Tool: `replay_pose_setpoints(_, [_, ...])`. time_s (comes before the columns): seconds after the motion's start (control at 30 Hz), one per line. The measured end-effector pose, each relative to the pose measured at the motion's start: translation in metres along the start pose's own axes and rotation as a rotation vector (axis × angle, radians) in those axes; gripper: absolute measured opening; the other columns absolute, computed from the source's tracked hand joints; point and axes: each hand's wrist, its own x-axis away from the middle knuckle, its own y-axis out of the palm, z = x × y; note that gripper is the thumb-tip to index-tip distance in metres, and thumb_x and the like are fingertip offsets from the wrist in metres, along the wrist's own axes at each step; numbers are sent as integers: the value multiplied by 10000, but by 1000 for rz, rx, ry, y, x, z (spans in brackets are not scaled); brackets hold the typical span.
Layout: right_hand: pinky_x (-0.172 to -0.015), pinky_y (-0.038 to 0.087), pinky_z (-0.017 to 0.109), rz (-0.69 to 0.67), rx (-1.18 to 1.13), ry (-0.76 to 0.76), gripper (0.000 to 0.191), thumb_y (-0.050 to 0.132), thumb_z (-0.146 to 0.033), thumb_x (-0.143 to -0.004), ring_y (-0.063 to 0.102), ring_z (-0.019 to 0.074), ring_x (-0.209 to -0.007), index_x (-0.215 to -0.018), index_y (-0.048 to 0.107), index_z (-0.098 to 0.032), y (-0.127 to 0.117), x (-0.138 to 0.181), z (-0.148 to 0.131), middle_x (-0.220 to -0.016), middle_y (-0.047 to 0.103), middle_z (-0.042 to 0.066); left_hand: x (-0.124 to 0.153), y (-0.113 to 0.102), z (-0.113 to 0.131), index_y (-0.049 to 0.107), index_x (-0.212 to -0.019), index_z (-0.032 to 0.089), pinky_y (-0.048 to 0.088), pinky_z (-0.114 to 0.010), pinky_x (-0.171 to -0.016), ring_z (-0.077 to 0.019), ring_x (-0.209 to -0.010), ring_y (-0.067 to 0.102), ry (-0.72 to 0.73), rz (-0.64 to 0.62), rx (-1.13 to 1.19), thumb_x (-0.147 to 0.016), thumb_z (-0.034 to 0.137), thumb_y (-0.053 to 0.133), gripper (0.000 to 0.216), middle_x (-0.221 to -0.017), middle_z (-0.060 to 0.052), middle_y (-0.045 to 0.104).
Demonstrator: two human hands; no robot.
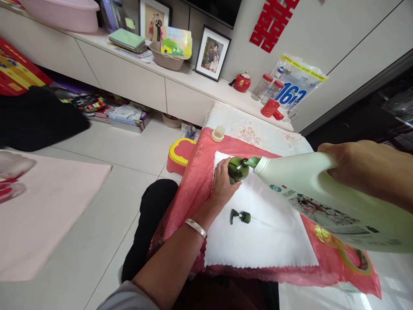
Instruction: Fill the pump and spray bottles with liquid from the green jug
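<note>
My left hand (222, 183) is wrapped round a small dark green bottle (238, 169) on a white scalloped cloth (267, 241). With my right hand (346, 163) I grip the handle of a large pale green jug (309, 189), tilted so its spout meets the bottle's neck. Whether liquid is flowing between them I cannot tell. On the cloth lies a dark green pump head (240, 216) with a clear tube. A translucent cap (218, 134) sits at the far left of the table, on the red plastic cover (183, 202).
Tape (361, 259) lies at the table's right front. A yellow and red stool (181, 154) stands left of the table. Behind is a low cabinet (129, 79) with framed photos, a red jar (241, 82) and glass bottles (262, 87). A pink-covered surface (58, 215) is at left.
</note>
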Motion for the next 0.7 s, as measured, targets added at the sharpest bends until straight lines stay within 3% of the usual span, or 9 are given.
replay_pose_setpoints(0.13, [-608, 356, 301, -107, 45, 66, 438, 526, -226, -804, 624, 183, -703, -1213, 599, -365, -6, 5, -6, -1014, 662, 53, 0, 0, 0, 371, -1447, 209, 389, -535, -1187, -343, -1386, 485, -5, 3, 6, -648, 86, 832, 930, -1435, -165, 508])
replay_pose_setpoints(0.7, [-569, 358, 275, -66, 66, 51, 351, 540, -234, -808, 651, 206, -700, -1124, 632, -358, -6, 6, -7, -983, 679, 43, 1, 1, -1, 358, -1454, 227, 392, -546, -1180, -344, -1381, 488, 16, 17, 0, -657, 87, 829, 937, -1431, -158, 509])
